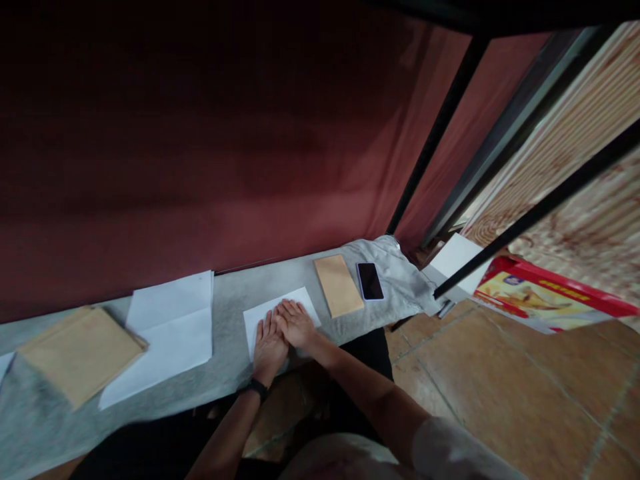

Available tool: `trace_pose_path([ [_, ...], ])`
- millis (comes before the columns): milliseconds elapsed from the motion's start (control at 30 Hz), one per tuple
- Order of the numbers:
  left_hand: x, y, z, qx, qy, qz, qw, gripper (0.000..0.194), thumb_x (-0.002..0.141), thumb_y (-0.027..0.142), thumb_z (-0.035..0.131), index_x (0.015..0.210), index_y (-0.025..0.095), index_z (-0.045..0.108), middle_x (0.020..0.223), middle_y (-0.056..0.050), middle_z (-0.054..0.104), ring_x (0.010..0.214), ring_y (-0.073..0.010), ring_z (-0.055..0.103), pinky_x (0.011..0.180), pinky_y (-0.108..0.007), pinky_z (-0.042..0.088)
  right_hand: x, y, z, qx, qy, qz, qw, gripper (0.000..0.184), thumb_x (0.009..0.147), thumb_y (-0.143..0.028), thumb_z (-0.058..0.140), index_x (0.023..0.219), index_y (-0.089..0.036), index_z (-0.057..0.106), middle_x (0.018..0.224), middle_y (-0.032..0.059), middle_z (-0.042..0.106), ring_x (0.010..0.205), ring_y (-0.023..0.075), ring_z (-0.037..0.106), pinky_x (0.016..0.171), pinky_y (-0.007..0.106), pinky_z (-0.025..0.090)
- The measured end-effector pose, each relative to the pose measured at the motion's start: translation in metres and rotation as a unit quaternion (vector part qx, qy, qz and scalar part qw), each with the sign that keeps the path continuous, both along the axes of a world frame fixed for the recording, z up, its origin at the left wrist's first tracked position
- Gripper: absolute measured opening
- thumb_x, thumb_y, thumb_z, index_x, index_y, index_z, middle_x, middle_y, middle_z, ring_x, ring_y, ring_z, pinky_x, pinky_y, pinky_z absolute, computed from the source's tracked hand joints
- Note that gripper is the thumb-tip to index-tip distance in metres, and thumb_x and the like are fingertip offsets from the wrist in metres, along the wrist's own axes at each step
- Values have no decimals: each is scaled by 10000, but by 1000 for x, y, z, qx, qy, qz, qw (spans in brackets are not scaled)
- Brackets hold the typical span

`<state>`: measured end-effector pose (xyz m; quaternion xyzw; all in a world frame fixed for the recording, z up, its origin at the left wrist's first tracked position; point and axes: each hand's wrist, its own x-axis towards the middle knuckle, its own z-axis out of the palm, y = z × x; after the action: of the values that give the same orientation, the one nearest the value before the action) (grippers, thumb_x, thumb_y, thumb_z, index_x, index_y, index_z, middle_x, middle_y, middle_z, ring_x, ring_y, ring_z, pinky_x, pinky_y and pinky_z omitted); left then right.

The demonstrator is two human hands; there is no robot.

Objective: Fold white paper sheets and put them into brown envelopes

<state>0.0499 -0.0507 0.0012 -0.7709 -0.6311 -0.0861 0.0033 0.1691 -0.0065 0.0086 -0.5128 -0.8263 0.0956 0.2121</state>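
Note:
A white sheet of paper (254,321) lies on the grey cloth-covered bench in front of me, apparently folded. My left hand (271,341) rests flat on it, fingers stretched forward, with a dark band around the wrist. Beside it and partly touching it, my right hand (296,323) also presses flat on the paper. Both palms face down, and the middle of the sheet is hidden under them. Just right of the paper lies a brown envelope (339,285). A phone (370,281) with a dark screen sits beyond the envelope.
White sheets with a crease (175,333) lie to the left, partly under a stack of brown envelopes (83,350). The grey cloth (227,313) covers the narrow bench along a red wall (200,180). A red and yellow box (540,297) and dark poles (435,143) stand at right.

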Motion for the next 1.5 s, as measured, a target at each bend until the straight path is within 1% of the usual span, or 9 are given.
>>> trace_pose_path([
  [200,0,0,1,40,-13,-11,999,581,956,230,304,1498,63,432,1558,-186,434,1518,-318,262,1210,-572,242,10,24,-11,2,-23,-26,999,520,1055,-403,406,1514,-159,436,1578,108,410,1473,230,361,1222,452,258],
  [367,2,1,0,40,-38,13,998,602,971,281,285,1520,54,385,1593,-180,377,1516,-293,275,1223,-539,230,24,23,-16,-7,-12,-89,996,595,1042,-414,406,1543,-96,370,1585,166,377,1478,271,350,1215,481,250],
  [567,5,6,-5,26,-77,56,995,612,986,321,260,1535,70,359,1576,-194,406,1515,-272,284,1222,-533,232,27,19,-17,-4,4,-116,993,617,1036,-409,416,1563,-99,332,1584,189,367,1465,301,368,1201,532,252],
  [733,4,22,-3,-3,-86,94,992,639,1002,376,227,1517,28,378,1566,-224,408,1505,-305,299,1213,-554,240,26,19,-17,-11,-11,-122,992,633,1040,-405,426,1554,-49,329,1586,193,360,1481,287,339,1215,492,254],
  [867,-7,31,-2,26,-88,110,990,667,1002,426,227,1522,34,371,1571,-233,393,1501,-307,308,1214,-546,240,25,20,-17,-14,-20,-125,992,631,1040,-410,438,1547,-45,346,1593,197,343,1479,290,344,1226,484,239],
  [1100,-33,20,-5,54,-76,154,984,696,1007,452,209,1523,7,352,1578,-252,374,1508,-326,285,1218,-534,243,24,20,-18,-23,-26,-125,992,644,1041,-414,429,1556,-40,323,1603,199,312,1487,288,329,1235,485,220],
  [1333,-32,15,2,61,-72,152,984,697,1009,455,207,1519,5,357,1575,-258,376,1501,-346,293,1207,-556,256,20,23,-13,-50,-26,-138,989,628,1037,-398,440,1539,-30,356,1602,195,310,1493,293,315,1231,484,230],
  [1400,-31,15,3,49,-70,154,984,686,1009,451,218,1522,18,361,1589,-251,356,1509,-342,276,1213,-555,239,15,17,-13,-31,-16,-135,990,603,1043,-390,427,1540,-54,365,1600,185,328,1488,284,328,1226,490,239],
  [1500,-32,15,5,31,-64,150,986,672,1011,457,235,1531,51,363,1615,-239,310,1522,-338,241,1217,-558,222,7,0,-16,19,3,-79,997,529,1051,-409,420,1515,-155,438,1591,130,378,1476,263,356,1218,489,258],
])
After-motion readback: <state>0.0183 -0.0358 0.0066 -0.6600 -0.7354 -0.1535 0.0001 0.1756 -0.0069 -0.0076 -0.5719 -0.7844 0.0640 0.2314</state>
